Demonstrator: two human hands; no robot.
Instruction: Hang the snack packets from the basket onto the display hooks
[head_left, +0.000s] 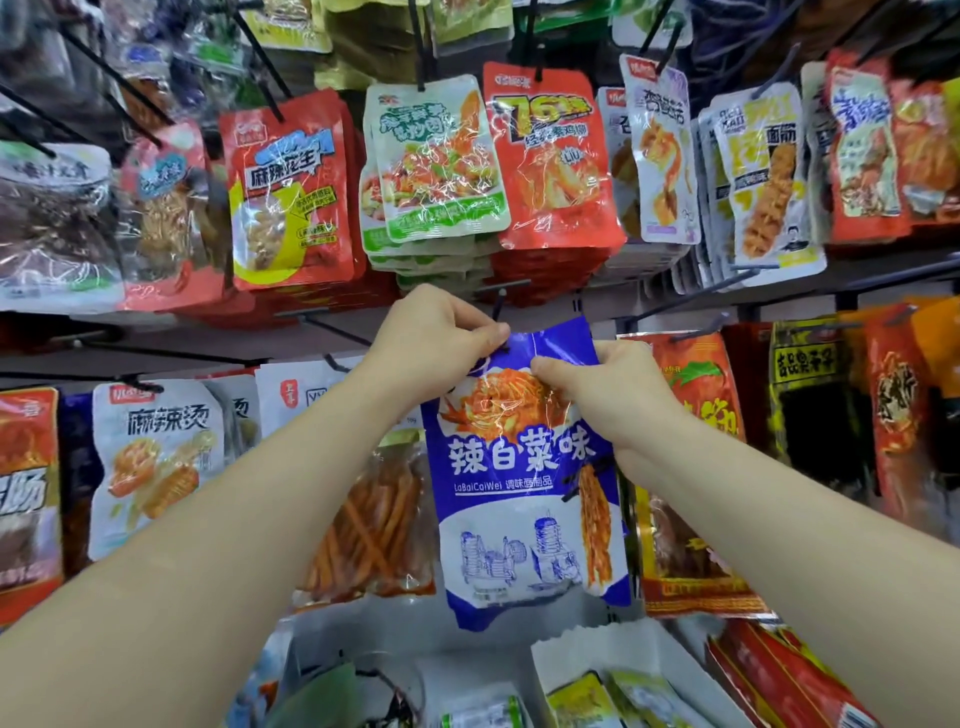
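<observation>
Both hands: left hand (441, 338) and right hand (597, 384) pinch the blue packet (519, 467) at its top edge.
Risk: packet top could miss the hook (497, 307), then crumple or slip free.

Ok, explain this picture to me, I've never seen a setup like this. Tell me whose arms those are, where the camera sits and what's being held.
There is no machine here. A person wears a wide-angle camera on their head, so you look forward and down along their two bare arms at a shop display wall.

The left hand and right hand each pinch the top of a blue packet, which hangs down between them. A black hook shows just above its top edge; I can't tell whether the packet is on it yet.

Other snack packets already hang in rows around it, such as the red packet above. Loose packets lie at the bottom edge.
</observation>
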